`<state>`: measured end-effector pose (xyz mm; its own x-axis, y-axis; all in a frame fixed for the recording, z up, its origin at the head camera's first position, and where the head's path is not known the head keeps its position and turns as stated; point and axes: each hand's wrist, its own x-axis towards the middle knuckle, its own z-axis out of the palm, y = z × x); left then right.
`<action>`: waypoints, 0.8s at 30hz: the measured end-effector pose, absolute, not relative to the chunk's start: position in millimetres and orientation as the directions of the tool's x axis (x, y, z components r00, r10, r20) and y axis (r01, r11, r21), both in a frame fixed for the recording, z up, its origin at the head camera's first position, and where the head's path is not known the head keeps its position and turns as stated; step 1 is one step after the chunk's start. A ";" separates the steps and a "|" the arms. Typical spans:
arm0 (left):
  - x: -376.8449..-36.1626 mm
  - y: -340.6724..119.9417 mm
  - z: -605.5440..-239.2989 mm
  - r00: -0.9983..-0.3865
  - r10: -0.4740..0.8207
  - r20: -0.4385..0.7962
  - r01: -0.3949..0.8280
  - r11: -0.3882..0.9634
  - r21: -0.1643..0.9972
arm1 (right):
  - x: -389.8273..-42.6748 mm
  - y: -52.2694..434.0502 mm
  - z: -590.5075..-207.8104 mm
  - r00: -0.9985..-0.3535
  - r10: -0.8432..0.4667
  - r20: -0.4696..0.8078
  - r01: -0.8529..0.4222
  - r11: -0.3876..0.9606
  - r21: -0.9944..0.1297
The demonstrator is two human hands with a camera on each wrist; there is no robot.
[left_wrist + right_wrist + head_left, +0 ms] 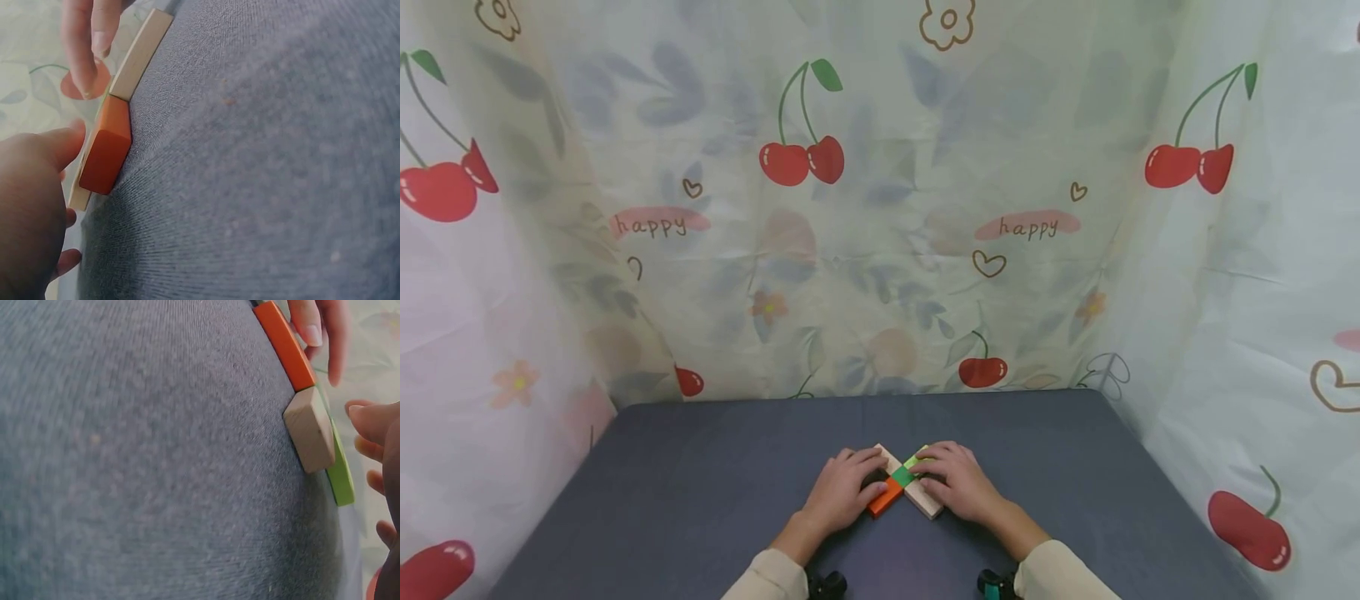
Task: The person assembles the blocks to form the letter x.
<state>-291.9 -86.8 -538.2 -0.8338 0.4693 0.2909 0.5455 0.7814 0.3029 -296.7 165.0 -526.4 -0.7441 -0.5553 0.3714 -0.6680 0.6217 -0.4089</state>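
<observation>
Several blocks lie flat in an X in the head view. A small green block (903,476) sits at the centre. Around it are an orange block (885,498) at lower left, a plain wooden block (890,459) at upper left, a light green block (913,459) at upper right and another wooden block (923,500) at lower right. My left hand (846,487) is over the outer left side, its thumb near the orange block, fingertips by the upper wooden one. On the other side, my right hand (962,479) has its fingertips over the light green block, thumb near the lower wooden one.
The blocks rest on a dark grey cloth-covered table (715,467). A pale curtain (880,275) printed with cherries surrounds its back and sides. Beige sleeves (771,575) and black wrist devices (827,585) show at the bottom.
</observation>
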 end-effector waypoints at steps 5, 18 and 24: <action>-292.5 -87.2 -538.9 -0.832 0.469 0.296 0.547 0.781 0.300 | -296.7 167.5 -529.2 -0.762 -0.535 0.366 -0.648 0.644 -0.407; -290.4 -90.3 -537.6 -0.840 0.453 0.298 0.534 0.785 0.314 | -295.8 169.0 -536.5 -0.784 -0.511 0.352 -0.619 0.682 -0.388; -288.2 -95.4 -534.8 -0.854 0.436 0.282 0.513 0.794 0.325 | -294.1 169.8 -537.8 -0.802 -0.496 0.332 -0.595 0.710 -0.376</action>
<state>-288.2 -95.4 -534.8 -0.8544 0.4364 0.2819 0.5131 0.7944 0.3252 -294.1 169.8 -537.8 -0.8024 -0.4962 0.3317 -0.5948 0.7103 -0.3764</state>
